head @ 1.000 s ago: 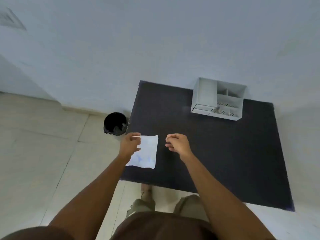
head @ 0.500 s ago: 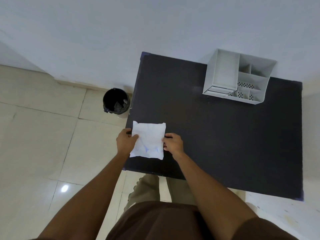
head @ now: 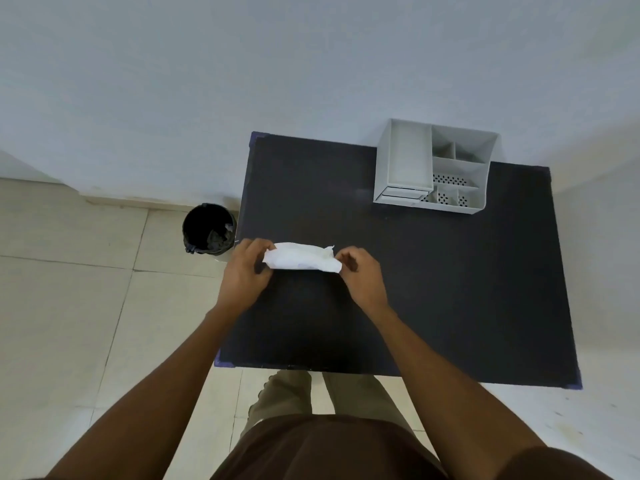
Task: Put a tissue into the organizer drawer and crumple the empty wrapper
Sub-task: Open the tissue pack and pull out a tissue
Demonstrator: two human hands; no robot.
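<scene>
Over table (head: 450, 271) | white tissue pack (head: 301, 261), wrinkled, held flat | left hand (head: 247, 271), right hand (head: 362, 275) pinching its ends

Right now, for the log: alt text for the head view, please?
Both hands, left and right, hold a white tissue pack by its ends over a black table. A grey organizer stands at the table's far right, and a black bin sits on the floor to the left.

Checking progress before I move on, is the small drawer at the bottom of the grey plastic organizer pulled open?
No, the small drawer sits flush with the front of the grey plastic organizer, closed.
</scene>
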